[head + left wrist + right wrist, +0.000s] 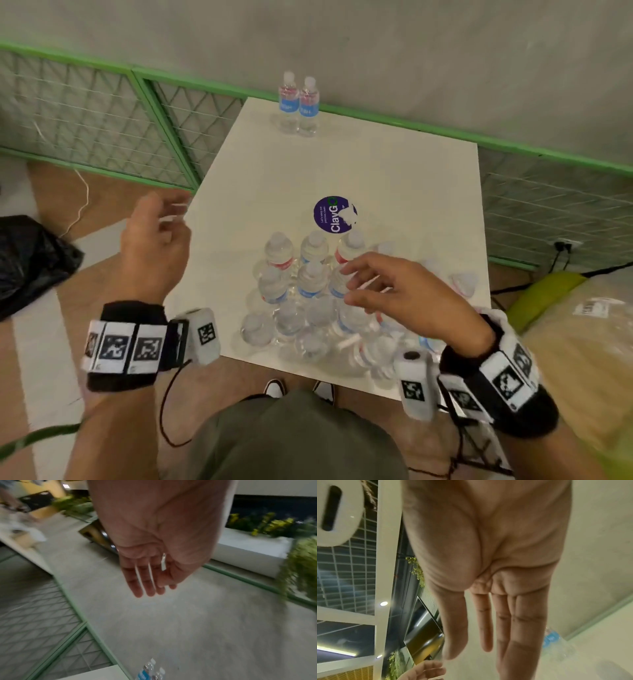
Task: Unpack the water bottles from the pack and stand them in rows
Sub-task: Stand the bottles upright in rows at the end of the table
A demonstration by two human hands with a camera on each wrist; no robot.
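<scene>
Table: white, square-topped, pushed close to a grey wall with a green mesh fence running behind it.
Bag: black, crumpled, on the floor left of the table.
Pack: cluster of clear water bottles at the near edge of the table, caps up, tight together in rows; wrapping hard to make out through blur, possibly loose plastic on the right side.
Sticker: round, purple, on the tabletop just beyond the cluster, partly torn.
Standing pair: two bottles upright and touching side by side at the far edge of the table, blue and red labels, white caps; well apart from the cluster. Seen also low in the left wrist view and at the right of the right wrist view.
Left hand: raised beside the table's left edge, clear of everything; fingers straight, slightly parted, holding nothing.
Right hand: over the right half of the cluster, palm down; fingers extended and close together, thumb apart; contact with the caps below not clear from the head view.
Wrist bands: black with printed square markers, one on each forearm.
</scene>
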